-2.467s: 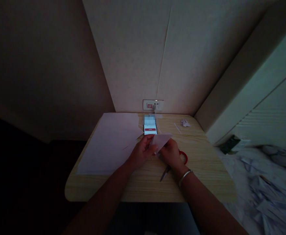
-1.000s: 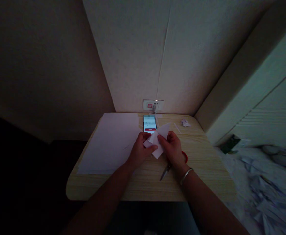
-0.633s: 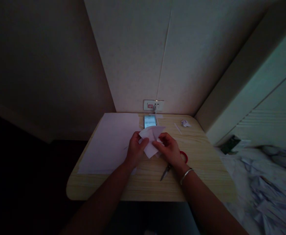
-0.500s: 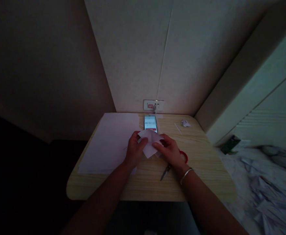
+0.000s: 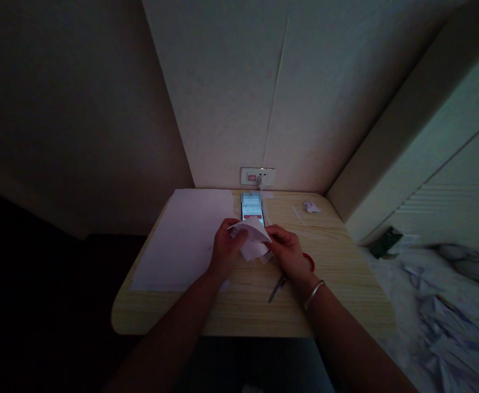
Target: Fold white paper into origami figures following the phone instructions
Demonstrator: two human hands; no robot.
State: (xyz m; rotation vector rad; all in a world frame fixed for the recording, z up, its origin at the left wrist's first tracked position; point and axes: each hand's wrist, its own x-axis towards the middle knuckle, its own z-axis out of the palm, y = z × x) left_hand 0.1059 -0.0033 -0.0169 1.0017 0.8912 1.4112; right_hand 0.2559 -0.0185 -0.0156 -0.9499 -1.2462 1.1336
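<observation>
A small piece of white paper (image 5: 254,248), bent and partly folded, is held up between my two hands over the middle of the table. My left hand (image 5: 228,248) grips its left side, the thumb lying over the paper. On the other side, my right hand (image 5: 287,248) pinches the right edge between thumb and fingers. Scissors (image 5: 279,286) with red handles lie on the table, partly hidden under my right hand and wrist. Just beyond the paper, a phone (image 5: 252,205) with a lit screen lies close to the wall.
Large white paper sheets (image 5: 182,240) cover the left of the wooden table (image 5: 346,289). A crumpled paper (image 5: 312,206) and a thin paper strip (image 5: 298,214) lie at the back right. A wall socket (image 5: 258,176) holds a plug. Loose papers (image 5: 460,338) lie to the right, beyond the table.
The paper between my hands has changed shape: its upper part now bends up and over, showing a curved fold. My right thumb has shifted toward the right edge. My left hand has barely moved.
</observation>
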